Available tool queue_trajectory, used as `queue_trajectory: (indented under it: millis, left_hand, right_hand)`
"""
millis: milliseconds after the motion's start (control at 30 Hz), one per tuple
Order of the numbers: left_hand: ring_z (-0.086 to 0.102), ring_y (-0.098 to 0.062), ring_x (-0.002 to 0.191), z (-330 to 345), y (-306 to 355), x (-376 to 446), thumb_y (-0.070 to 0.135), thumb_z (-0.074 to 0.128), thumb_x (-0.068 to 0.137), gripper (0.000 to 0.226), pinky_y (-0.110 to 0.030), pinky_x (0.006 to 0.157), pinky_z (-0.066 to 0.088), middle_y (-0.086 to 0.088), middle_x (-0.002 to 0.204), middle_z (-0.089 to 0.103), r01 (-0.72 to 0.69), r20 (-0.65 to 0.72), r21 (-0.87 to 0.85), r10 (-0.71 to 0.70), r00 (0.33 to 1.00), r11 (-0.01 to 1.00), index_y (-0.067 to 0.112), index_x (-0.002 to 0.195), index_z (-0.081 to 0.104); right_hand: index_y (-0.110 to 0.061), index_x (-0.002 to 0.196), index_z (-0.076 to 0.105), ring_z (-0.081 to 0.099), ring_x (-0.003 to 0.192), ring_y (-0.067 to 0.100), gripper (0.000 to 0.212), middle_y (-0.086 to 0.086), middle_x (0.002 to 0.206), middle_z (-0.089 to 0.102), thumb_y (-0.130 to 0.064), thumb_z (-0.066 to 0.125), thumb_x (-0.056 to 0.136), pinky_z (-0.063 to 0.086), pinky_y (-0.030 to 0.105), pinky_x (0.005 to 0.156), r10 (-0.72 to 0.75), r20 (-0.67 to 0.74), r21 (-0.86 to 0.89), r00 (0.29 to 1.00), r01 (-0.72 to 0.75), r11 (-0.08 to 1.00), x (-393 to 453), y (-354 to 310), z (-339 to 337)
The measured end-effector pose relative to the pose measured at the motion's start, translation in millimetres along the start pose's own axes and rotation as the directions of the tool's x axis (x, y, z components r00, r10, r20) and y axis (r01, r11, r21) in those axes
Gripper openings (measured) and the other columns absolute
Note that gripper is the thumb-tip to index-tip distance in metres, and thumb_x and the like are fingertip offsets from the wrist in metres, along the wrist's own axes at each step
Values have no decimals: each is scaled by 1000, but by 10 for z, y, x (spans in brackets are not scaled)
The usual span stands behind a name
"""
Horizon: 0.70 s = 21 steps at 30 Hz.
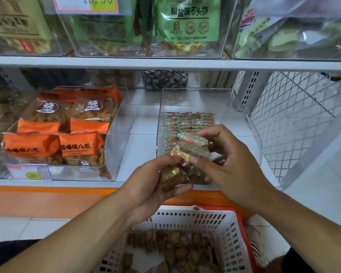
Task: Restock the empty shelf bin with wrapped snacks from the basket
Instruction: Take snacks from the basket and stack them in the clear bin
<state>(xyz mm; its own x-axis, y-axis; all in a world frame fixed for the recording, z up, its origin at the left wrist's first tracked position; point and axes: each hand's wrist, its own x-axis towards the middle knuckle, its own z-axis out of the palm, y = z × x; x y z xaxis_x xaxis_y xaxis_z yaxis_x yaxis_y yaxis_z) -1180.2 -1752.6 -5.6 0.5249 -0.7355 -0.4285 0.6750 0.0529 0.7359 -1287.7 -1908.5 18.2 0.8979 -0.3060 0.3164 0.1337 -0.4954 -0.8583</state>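
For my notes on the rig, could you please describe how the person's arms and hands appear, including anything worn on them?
Both forearms are bare right to the frame edge, with no sleeves in view. The left hand and right hand wear no gloves, and no rings, watch or wristband show on the parts visible. No markings show either.

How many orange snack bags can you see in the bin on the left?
4 plainly visible: two at the back, back left bag and back right bag; two in front, front left bag and front right bag. More may lie hidden beneath or behind.
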Motion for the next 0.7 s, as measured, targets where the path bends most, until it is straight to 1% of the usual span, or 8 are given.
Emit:
queue_trajectory:
  millis: [67, 200, 367, 467, 500, 567, 633, 700]
  left_hand:
    - [71, -36, 108, 14, 7, -2, 18, 66, 82, 23, -32, 63, 62, -21, 114, 73, 0, 16, -13, 0, 1000, 1000, 7, 95, 81]
    - [75, -27, 97, 3, 30, -3, 14, 52, 96, 31, -35, 72, 63, -19, 112, 75, -19, 27, -21, 20, 999, 1000, 11, 94, 82]
    - [74, -28, 88, -21, 99, -39, 50, 53, 96, 46, -40, 78, 61, -16, 105, 75, -16, 71, -30, 18, 997, 999, 13, 105, 78]
    - [71, -33, 106, -40, 91, -51, 53, 61, 92, 48, -46, 96, 56, -17, 117, 72, -10, 89, 52, 5, 996, 999, 14, 115, 75]
    - [72, -32, 104, -38, 83, -50, 46, 63, 91, 39, -46, 94, 57, -16, 114, 73, -15, 90, 56, 10, 996, 998, 16, 110, 77]
    - [75, -24, 89, -20, 79, -52, 36, 66, 83, 24, -38, 72, 62, -12, 103, 76, -40, 59, 56, 37, 998, 998, 20, 94, 81]
    - [76, -26, 91, -25, 83, -57, 32, 68, 81, 25, -36, 64, 62, -13, 106, 76, -37, 25, 43, 36, 999, 998, 17, 97, 80]
    - [75, -27, 101, -25, 90, -71, 34, 67, 86, 31, -38, 66, 62, -13, 114, 75, -37, 25, 28, 36, 999, 999, 15, 109, 78]
  right_hand:
    - [-35, 114, 59, 63, 113, -1, 36, -23, 121, 66, -19, 77, 87, 58, 24, 85, -94, -22, -35, 995, 93, 995, -30, -7, 59]
    - [-32, 119, 61, 53, 129, -3, 49, -23, 135, 60, 1, 74, 84, 54, 33, 100, -175, 35, -102, 984, 177, 979, -86, 16, 129]
    - [-30, 122, 61, 51, 133, 2, 41, -19, 139, 57, -16, 68, 85, 50, 35, 103, -270, 127, -231, 954, 293, 928, -105, 22, 162]
    - [-26, 120, 65, 54, 130, 3, 37, -16, 135, 61, -19, 67, 84, 49, 34, 104, -289, 154, -191, 945, 315, 930, -120, -6, 193]
    - [-23, 120, 66, 55, 128, 3, 38, -14, 133, 63, -14, 69, 83, 49, 32, 104, -295, 132, -155, 946, 314, 937, -117, -22, 200]
    - [-19, 119, 68, 60, 123, 5, 43, -10, 126, 67, 0, 75, 80, 50, 25, 100, -295, 7, -104, 956, 294, 950, -96, -42, 178]
    - [-18, 119, 69, 61, 116, 1, 46, -8, 120, 67, -1, 79, 78, 49, 16, 95, -343, -173, -225, 923, 302, 926, -57, -41, 120]
    - [-20, 118, 71, 60, 108, -1, 43, -7, 117, 63, -7, 77, 77, 51, 15, 88, -394, -272, -406, 878, 266, 874, -19, -27, 67]
